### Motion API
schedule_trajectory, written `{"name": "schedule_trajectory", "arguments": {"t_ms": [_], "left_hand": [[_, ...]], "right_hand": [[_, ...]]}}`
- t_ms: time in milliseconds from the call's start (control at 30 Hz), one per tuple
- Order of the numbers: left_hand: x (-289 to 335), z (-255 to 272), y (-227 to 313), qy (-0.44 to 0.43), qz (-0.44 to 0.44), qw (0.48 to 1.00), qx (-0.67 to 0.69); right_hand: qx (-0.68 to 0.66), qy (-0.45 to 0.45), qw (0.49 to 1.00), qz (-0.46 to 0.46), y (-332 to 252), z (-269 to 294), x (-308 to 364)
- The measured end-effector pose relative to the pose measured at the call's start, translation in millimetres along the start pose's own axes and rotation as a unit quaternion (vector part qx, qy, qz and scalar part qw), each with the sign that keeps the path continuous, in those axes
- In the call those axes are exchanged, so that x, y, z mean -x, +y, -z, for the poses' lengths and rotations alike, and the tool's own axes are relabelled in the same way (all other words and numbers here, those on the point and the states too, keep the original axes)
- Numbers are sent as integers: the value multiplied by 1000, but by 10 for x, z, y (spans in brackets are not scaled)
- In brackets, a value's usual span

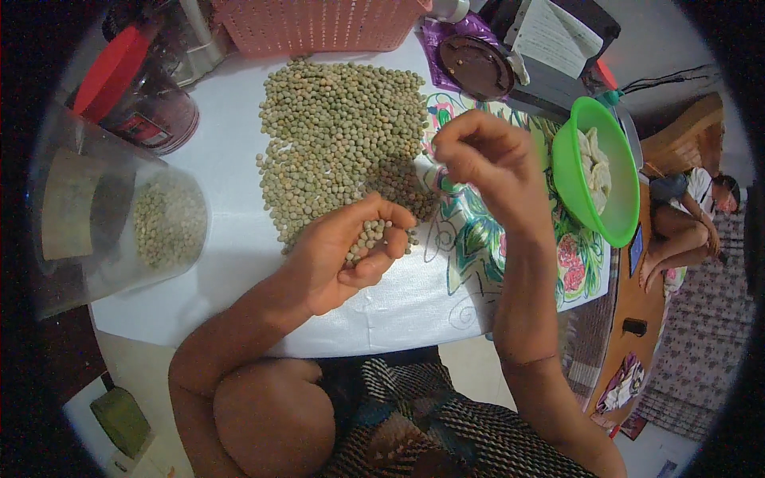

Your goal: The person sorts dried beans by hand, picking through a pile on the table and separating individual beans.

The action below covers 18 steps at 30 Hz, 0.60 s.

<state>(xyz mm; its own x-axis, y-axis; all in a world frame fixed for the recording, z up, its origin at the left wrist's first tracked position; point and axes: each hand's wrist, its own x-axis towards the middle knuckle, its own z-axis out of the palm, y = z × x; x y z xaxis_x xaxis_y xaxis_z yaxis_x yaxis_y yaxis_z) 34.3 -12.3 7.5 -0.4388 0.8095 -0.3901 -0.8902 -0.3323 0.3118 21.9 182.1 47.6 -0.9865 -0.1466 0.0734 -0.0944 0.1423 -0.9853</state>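
The left hand is cupping a handful of dried green peas, its fingers curling round them above the near edge of a loose spread of peas. The right hand is hovering apart from it, up and to the right, its fingers bending toward the thumb; whether they are pinching anything, I cannot tell. The spread of peas is lying on a white table covering, and a floral patch is showing on the right. At the left, a clear container is holding more peas; at the right, a green bowl is holding pale, soft-looking pieces. Farther back, a red-lidded jar, a pink basket and a dark brown lid are resting beyond the peas. Off to the right, another person is sitting on a wooden surface.
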Motion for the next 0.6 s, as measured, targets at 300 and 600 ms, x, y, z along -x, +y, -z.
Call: {"name": "schedule_trajectory", "arguments": {"t_ms": [300, 600], "left_hand": [[-5, -25, -15, 15, -3, 999, -30], [-2, -27, -20, 10, -17, 999, -29]], "right_hand": [[356, 95, 929, 19, 313, 88, -64], [456, 67, 887, 31, 401, 10, -85]]}}
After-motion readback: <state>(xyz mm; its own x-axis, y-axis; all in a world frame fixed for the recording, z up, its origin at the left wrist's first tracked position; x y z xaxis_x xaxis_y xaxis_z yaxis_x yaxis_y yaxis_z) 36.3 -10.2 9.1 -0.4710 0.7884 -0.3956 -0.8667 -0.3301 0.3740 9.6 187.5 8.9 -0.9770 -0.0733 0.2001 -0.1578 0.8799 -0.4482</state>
